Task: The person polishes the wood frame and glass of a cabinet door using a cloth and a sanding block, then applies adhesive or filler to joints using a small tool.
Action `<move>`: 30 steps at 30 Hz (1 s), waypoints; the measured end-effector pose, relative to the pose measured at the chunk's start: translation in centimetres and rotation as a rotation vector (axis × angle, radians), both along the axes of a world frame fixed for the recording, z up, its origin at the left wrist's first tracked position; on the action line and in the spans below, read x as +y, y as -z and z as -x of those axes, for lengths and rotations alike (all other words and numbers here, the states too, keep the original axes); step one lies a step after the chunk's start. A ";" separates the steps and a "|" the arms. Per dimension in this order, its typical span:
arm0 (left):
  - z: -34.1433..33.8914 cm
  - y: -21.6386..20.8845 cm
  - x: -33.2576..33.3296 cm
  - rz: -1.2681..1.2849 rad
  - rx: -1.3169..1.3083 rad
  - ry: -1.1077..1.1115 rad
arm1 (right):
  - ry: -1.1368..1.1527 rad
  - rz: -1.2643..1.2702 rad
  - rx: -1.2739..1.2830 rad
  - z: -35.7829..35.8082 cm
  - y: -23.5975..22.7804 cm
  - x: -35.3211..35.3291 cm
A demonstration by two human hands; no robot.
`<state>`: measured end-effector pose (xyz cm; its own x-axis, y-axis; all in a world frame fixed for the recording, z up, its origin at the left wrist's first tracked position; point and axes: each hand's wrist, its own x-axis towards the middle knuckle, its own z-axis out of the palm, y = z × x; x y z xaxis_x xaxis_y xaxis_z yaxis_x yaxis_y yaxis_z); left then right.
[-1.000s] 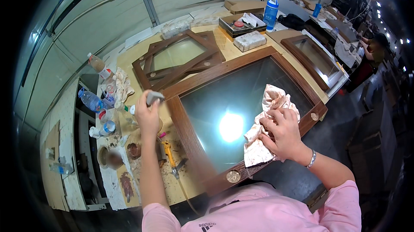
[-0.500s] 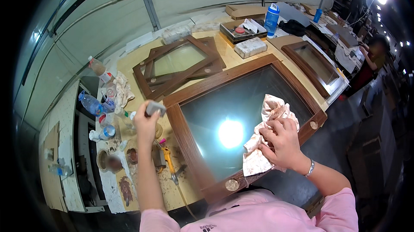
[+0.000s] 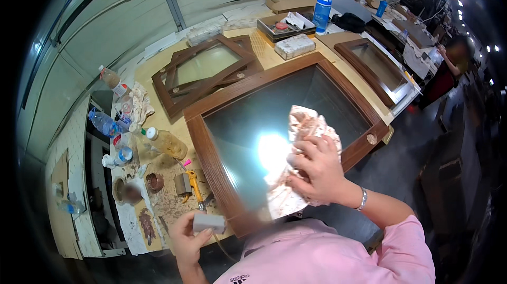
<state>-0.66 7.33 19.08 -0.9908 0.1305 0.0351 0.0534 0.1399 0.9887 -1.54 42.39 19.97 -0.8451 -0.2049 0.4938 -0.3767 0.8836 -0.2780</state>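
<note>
A large brown wooden frame with a glass pane lies on the workbench in front of me. My right hand presses a stained white rag onto the glass near the frame's near right side. A lamp's glare shines on the glass just left of that hand. My left hand holds a small grey block at the frame's near left corner, close to my chest.
Two smaller wood frames lie behind and to the right. Plastic bottles, a yellow-handled tool and stained cups sit at the left. A tray, a wrapped block and a blue bottle stand at the back. Another person stands far right.
My left hand has drawn the grey block down the frame's left rail, from its far corner to its near corner. My right hand with the rag has stayed on the glass.
</note>
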 end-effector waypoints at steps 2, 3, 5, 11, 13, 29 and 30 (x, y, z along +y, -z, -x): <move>-1.0 -1.4 2.0 -0.360 -0.071 -0.054 | -0.121 0.048 -0.061 0.3 -0.2 -1.2; -0.1 -2.4 3.1 -0.580 -0.086 0.128 | -0.201 0.084 -0.090 0.6 -0.4 -1.8; 1.2 -3.5 7.0 -0.764 -0.098 0.128 | -0.381 0.305 -0.112 1.3 -1.3 -3.0; -0.4 -1.4 11.6 -0.951 -0.301 0.211 | -0.734 0.731 -0.318 2.4 -3.5 -4.7; -0.9 -1.9 12.3 -0.762 -0.209 0.220 | -0.747 0.884 -0.432 2.3 -3.7 -4.4; 4.5 -3.4 5.2 0.419 0.401 -0.148 | -0.032 0.509 -0.193 24.1 -0.7 -3.4; 4.5 -2.6 5.1 0.485 0.418 -0.086 | 0.018 0.467 -0.205 26.2 0.0 -4.5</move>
